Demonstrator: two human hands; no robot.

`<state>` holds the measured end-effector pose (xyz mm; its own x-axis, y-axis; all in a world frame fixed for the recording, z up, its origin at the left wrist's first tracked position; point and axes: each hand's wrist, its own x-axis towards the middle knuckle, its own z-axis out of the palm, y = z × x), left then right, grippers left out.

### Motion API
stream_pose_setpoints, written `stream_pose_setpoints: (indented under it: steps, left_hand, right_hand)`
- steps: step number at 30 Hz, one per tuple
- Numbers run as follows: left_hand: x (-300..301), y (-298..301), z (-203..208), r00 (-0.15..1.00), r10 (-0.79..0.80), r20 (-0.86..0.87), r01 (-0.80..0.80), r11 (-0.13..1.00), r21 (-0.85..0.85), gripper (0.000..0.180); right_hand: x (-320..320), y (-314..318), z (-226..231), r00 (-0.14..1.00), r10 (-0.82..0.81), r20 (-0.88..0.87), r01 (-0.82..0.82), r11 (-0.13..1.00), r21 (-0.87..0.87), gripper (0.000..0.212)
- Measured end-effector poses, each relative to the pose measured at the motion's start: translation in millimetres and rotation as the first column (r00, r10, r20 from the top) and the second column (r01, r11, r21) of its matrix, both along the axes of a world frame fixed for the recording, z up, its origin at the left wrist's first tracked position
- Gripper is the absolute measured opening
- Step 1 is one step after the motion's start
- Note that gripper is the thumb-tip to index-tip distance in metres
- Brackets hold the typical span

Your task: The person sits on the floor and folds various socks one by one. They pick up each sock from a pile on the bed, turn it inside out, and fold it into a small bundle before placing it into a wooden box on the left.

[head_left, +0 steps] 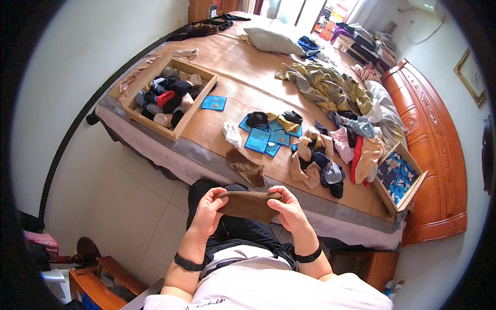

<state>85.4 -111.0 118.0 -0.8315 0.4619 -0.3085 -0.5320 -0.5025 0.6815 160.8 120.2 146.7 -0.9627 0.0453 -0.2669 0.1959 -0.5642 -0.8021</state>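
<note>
Head view: nearest, above the lap, the left hand (pixel 207 211) and right hand (pixel 288 209) each pinch one end of a brown cloth (pixel 244 206), seemingly so it stays spread flat between them. It looks plain, dark and limp, slightly bunched at its right end. Beyond, a similar brown garment (pixel 245 167) lies near the bed's (pixel 235 85) edge; farther left, a wooden drawer (pixel 196 106) apparently keeps small bundles contained.

Toward the far end of the bed (pixel 240 75), a pale pillow (pixel 271 40). On the wall (pixel 435 47), a framed picture (pixel 471 77) near a wooden headboard (pixel 434 165).
</note>
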Motion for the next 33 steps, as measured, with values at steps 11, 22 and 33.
stream_pose_setpoints:
  steps: [11, 22, 33]
  left_hand:
    - [-2, 2, 7, 0.965, 0.257, 0.057, -0.26, 0.964, 0.049, 0.011]
    - [-6, -9, 29, 0.991, -0.038, -0.13, 0.054, 0.991, 0.121, 0.043]
    - [-4, 2, 21, 0.988, 0.148, 0.041, -0.152, 0.973, 0.172, 0.019]
  right_hand:
    - [-1, 4, -16, 0.996, -0.086, 0.003, 0.086, 0.992, -0.097, 0.023]
    - [1, 2, -3, 0.997, 0.054, -0.052, -0.046, 0.989, 0.144, 0.029]
    - [-7, 8, -26, 0.995, 0.038, 0.093, -0.038, 0.999, -0.003, 0.028]
